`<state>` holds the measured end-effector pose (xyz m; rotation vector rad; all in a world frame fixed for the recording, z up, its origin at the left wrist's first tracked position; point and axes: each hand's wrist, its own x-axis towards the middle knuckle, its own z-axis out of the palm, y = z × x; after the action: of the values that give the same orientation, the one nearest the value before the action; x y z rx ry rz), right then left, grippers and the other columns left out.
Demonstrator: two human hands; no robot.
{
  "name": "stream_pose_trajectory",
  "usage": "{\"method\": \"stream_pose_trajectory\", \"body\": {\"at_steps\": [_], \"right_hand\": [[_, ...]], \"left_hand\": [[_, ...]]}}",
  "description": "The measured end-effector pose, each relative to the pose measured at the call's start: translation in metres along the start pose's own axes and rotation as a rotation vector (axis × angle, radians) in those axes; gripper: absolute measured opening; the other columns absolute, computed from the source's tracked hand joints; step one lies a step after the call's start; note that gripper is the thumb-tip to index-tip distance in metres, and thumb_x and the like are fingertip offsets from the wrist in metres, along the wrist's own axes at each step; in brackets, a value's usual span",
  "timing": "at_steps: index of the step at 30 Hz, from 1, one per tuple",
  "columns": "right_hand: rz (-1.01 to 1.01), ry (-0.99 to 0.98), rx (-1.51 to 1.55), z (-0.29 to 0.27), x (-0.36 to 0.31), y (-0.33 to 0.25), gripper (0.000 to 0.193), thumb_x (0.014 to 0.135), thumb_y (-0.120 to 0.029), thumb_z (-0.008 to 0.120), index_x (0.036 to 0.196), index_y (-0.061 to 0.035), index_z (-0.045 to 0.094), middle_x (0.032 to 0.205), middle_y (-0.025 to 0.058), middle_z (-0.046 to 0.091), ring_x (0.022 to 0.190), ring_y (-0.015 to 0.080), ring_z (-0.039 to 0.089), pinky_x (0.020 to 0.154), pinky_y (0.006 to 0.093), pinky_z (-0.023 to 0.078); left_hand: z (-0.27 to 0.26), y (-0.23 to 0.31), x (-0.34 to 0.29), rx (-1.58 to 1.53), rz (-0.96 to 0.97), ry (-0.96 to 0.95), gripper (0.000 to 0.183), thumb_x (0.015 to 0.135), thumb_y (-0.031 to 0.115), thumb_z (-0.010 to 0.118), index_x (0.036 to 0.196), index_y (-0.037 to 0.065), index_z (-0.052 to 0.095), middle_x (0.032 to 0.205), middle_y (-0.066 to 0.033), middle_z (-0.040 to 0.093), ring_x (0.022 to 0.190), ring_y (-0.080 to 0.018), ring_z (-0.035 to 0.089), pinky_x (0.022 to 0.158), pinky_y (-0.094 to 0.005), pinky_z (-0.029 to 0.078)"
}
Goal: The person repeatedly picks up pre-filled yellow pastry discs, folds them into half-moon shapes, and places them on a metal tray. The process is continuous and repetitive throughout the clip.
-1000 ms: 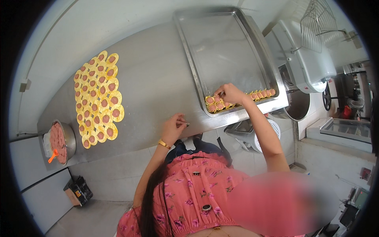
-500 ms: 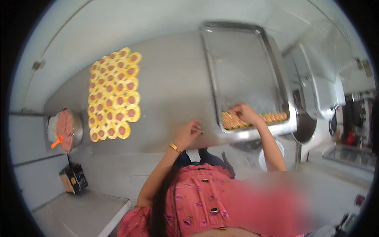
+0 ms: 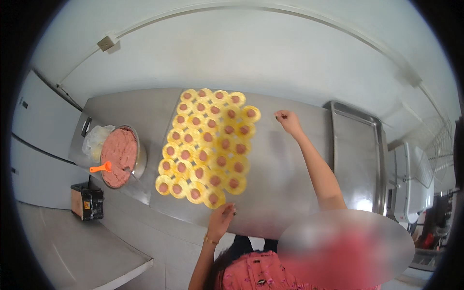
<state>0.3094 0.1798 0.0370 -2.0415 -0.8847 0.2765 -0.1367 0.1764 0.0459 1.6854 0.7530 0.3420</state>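
Yellow round wrappers (image 3: 170, 151), each with a dab of pink ground meat in its middle, lie in overlapping rows on the steel table. My left hand (image 3: 222, 218) is at the table's front edge, just beside the nearest wrapper (image 3: 213, 197). Its fingers are loosely bent, and nothing shows in them. To the right of the far wrappers, my right hand (image 3: 290, 123) hovers over the table with its fingers loosely curled and slightly apart, no object visible in it.
A metal bowl (image 3: 141, 159) of pink ground meat (image 3: 118, 152) stands left of the wrappers, with an orange scoop (image 3: 101, 167) in it. Behind it is a clear plastic bag (image 3: 96, 140). A large metal tray (image 3: 355, 145) lies at the right, near a white appliance (image 3: 411, 183).
My right hand has left the filled pieces in the tray and moved left toward the wrappers. My left hand is now beside the nearest wrappers. The view has turned left.
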Motion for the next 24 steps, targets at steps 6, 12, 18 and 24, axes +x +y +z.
{"method": "stream_pose_trajectory", "body": {"at_steps": [6,12,18,24], "right_hand": [[0.194,0.082,-0.144,0.121,0.121,-0.011,0.019,0.074,-0.018,0.068,0.089,-0.0084,0.071,0.085,0.0148,0.069,0.081,0.0312,0.066,0.075,0.0393,0.051],[0.327,0.162,-0.234,0.162,0.145,-0.024,0.014,0.071,-0.012,0.067,0.083,-0.0066,0.070,0.086,0.0167,0.069,0.082,0.0325,0.066,0.074,0.0409,0.051],[0.347,0.156,-0.180,0.158,0.149,-0.018,0.013,0.076,-0.013,0.061,0.084,-0.0050,0.068,0.087,0.0169,0.069,0.084,0.0319,0.066,0.075,0.0395,0.051],[0.387,0.234,0.355,0.154,0.152,0.006,0.023,0.085,-0.013,0.050,0.104,0.0001,0.057,0.095,0.0183,0.066,0.087,0.0303,0.066,0.073,0.0385,0.052]], "left_hand": [[-0.112,-0.042,-0.045,0.153,-0.237,0.387,0.021,0.085,0.001,0.063,0.105,0.003,0.065,0.092,-0.0068,0.068,0.077,-0.0118,0.065,0.062,-0.0249,0.053],[-0.159,-0.057,-0.069,0.130,-0.322,0.532,0.019,0.085,0.000,0.062,0.102,0.002,0.066,0.091,-0.0056,0.068,0.074,-0.0103,0.064,0.059,-0.0229,0.053],[-0.160,-0.051,-0.040,0.225,-0.206,0.374,0.021,0.085,-0.001,0.061,0.105,0.004,0.065,0.091,-0.0074,0.068,0.077,-0.0148,0.067,0.062,-0.0249,0.054],[-0.147,-0.036,-0.005,0.214,-0.068,0.270,0.021,0.087,0.001,0.061,0.108,0.004,0.064,0.092,-0.0082,0.068,0.079,-0.0163,0.068,0.066,-0.0269,0.055]]}}
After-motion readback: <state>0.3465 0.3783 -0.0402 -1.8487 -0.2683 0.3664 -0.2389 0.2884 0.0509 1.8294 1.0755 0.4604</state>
